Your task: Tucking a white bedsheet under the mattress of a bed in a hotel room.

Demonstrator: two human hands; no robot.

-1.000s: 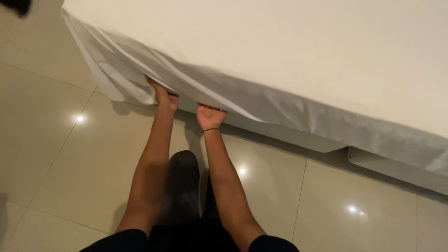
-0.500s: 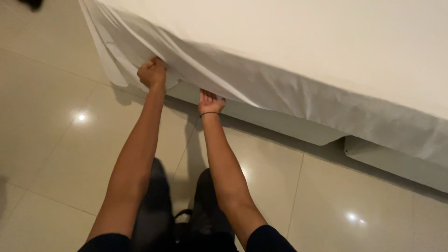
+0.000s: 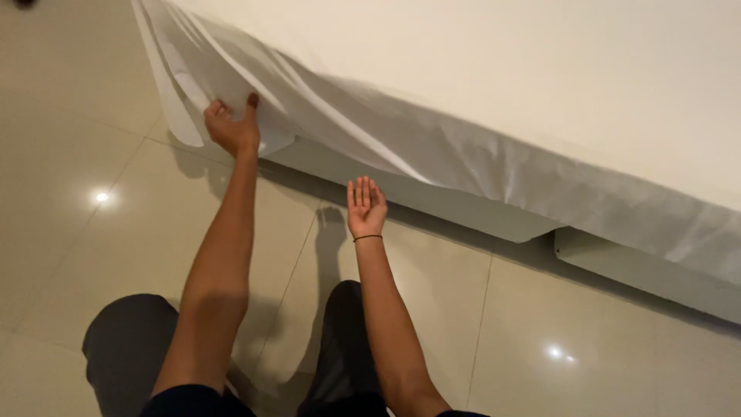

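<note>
**White sheet pinched at the bed's corner, one palm held free**

White fabric fills the upper half of the view: a thin, creased white bed sheet draped over the side of a wide white mattress, its loose edge hanging toward the floor from about ten o'clock down to three o'clock.

The left hand sits at about eleven o'clock, partly closed. Its thumb presses on the front of the hanging sheet and its fingers curl behind a fold, so it has hold of the cloth near the corner of the bed.

The right hand, close to the centre of the view, is spread fully open, palm up, fingers straight and together. It holds nothing and lies just below the sheet's edge, apart from the cloth. A thin dark band circles its wrist.

Around the left hand the sheet is bunched into long diagonal pleats, with a flap dangling at the corner. Toward three o'clock it lies smoother against the pale grey bed base. Glossy beige floor tiles lie beneath.
</note>
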